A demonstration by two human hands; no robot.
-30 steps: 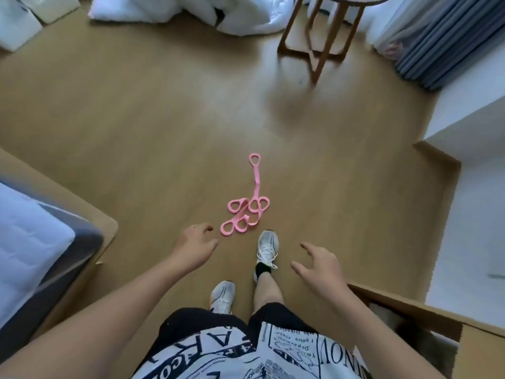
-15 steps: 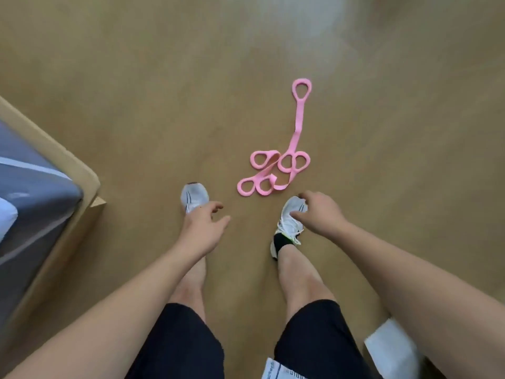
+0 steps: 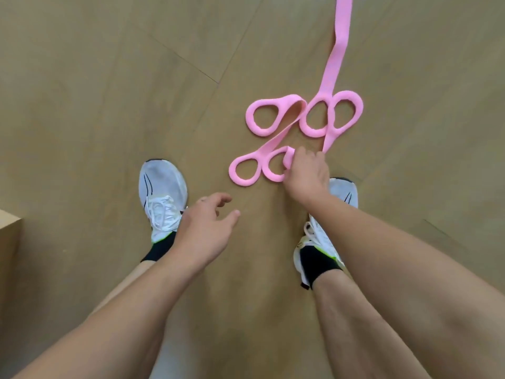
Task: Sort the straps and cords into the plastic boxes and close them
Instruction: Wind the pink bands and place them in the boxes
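A pink strap (image 3: 332, 69) with several loops lies folded on the wooden floor, its long tail running off the top edge. My right hand (image 3: 307, 175) is down on the nearest part of the strap, fingers pinching the band beside the two front loops. My left hand (image 3: 207, 228) hovers lower and to the left, above the floor, fingers spread and holding nothing. No plastic box is in view.
My two white sneakers stand on the floor, the left shoe (image 3: 162, 195) and the right shoe (image 3: 325, 233) partly under my right arm. The corner of a wooden piece of furniture (image 3: 8, 242) shows at the left edge.
The view has dropped much closer to the floor. My right hand moved forward from above my shoe and closed on the strap. My left hand shifted right, toward the strap.
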